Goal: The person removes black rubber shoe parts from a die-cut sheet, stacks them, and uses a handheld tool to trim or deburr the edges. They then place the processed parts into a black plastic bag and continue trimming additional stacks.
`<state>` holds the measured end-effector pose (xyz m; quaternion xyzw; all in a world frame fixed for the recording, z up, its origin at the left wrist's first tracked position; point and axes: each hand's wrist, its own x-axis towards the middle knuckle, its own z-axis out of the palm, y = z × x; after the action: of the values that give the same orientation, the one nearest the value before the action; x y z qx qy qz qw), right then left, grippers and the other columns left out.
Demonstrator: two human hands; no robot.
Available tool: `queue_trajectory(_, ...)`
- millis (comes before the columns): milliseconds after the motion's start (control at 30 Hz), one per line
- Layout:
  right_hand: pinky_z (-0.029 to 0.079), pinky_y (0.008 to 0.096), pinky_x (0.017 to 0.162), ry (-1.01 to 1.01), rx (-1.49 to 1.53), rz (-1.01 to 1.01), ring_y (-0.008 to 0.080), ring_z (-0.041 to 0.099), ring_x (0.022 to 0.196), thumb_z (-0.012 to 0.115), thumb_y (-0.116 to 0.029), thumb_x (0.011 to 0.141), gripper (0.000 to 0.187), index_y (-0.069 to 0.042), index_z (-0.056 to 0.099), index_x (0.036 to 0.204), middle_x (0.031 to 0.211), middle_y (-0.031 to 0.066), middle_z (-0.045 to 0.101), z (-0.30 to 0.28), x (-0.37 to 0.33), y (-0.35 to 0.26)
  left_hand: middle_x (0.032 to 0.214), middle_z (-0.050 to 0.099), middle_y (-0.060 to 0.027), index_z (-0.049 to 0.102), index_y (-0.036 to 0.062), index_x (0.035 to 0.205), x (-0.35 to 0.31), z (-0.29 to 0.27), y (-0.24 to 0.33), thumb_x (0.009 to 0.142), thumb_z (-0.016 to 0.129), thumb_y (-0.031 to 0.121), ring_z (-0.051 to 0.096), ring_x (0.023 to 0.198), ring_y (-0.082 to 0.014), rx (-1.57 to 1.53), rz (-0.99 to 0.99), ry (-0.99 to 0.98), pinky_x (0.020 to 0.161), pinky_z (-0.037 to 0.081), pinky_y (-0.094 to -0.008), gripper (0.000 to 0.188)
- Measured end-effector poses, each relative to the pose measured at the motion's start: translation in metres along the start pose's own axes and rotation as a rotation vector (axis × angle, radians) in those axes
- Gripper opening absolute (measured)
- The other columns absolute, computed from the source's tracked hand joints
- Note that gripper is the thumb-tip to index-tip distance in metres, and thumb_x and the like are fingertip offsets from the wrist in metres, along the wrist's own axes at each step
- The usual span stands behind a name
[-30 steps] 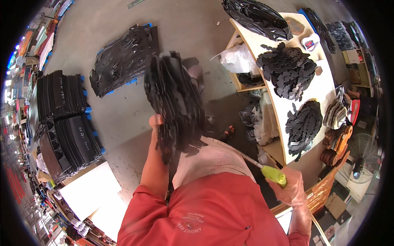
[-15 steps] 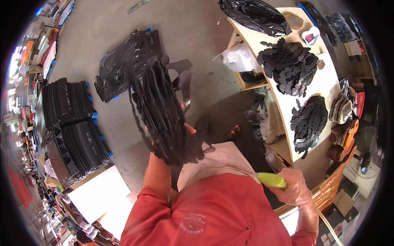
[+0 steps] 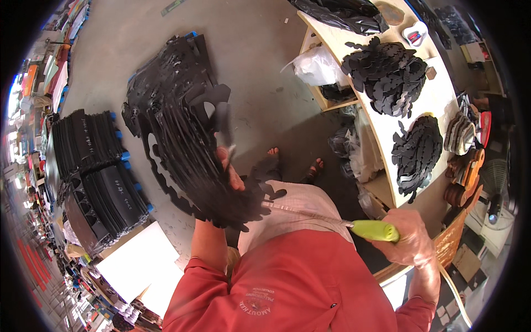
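Observation:
My left hand (image 3: 232,172) is wrapped round a thick bundle of black die-cut sheets (image 3: 185,146) with scalloped edges and cut-out holes, held up in front of me. Some of its fingers are hidden behind the bundle. At my lower right, my right hand (image 3: 410,239) grips the bright green handle (image 3: 371,229) of a tool with a long, thin metal shaft. That shaft points left across my pale apron (image 3: 293,199) to the lower end of the bundle, where its tip is hard to make out. Whether it is a blade or a plain rod I cannot tell.
A pale table (image 3: 376,130) on the right bears two heaps of black cut pieces (image 3: 387,74) and a black plastic bag (image 3: 343,16). Stacks of black sheets (image 3: 88,141) stand at the left on blue supports. More black sheets (image 3: 166,63) lie beyond the bundle.
The bundle has swung to the left and fanned out somewhat. My right hand has shifted slightly right, and the tool's long metal shaft now shows plainly, reaching to the bundle.

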<state>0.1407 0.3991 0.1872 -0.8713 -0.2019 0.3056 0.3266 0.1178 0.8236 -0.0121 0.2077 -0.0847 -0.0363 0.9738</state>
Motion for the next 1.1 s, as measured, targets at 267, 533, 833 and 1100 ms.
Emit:
queue_trajectory(267,0.050,0.0401,0.056,0.145,0.057,0.062,0.0343,0.067,0.063,0.089,-0.006,0.074,0.019,-0.004,0.073,0.085,0.075,0.0141,0.068,-0.011,0.009,-0.004,0.139,0.059,-0.0212,0.026,-0.0002,0.164,-0.005,-0.014,0.012,0.108,0.052,0.047,0.071,0.072,-0.0399,-0.089,-0.073,-0.047,0.063,0.058,-0.0524,0.078)
queue_trajectory(533,0.050,0.0353,0.057,0.020,0.062,0.059,0.0248,0.068,0.063,0.087,-0.002,0.075,0.019,-0.002,0.077,0.091,0.073,0.0119,0.070,-0.025,0.020,-0.008,0.118,0.067,-0.0257,0.045,-0.0017,0.152,0.014,-0.056,0.025,0.108,0.047,0.054,0.071,0.074,-0.0484,-0.103,-0.363,-0.502,0.061,0.057,-0.0533,0.071)
queue_trajectory(833,0.050,0.0290,0.061,-0.028,0.300,0.100,0.0101,0.061,0.066,0.086,-0.005,0.083,0.031,0.002,0.077,0.111,0.080,0.0066,0.073,-0.057,0.036,-0.010,0.112,0.066,-0.0337,0.049,0.0029,0.151,-0.041,0.033,0.035,0.108,0.048,0.049,0.070,0.084,-0.0409,0.367,-0.517,0.379,0.075,0.056,-0.0420,0.063)
queue_trajectory(1100,0.052,0.0263,0.060,-0.135,0.270,0.178,0.0069,0.066,0.066,0.083,-0.003,0.085,0.036,-0.001,0.077,0.121,0.082,0.0083,0.079,-0.080,0.039,-0.005,0.124,0.062,-0.0427,0.049,0.0081,0.152,-0.046,0.054,0.033,0.109,0.042,0.056,0.072,0.105,-0.0458,0.511,-0.790,0.523,0.096,0.057,-0.0452,0.065)
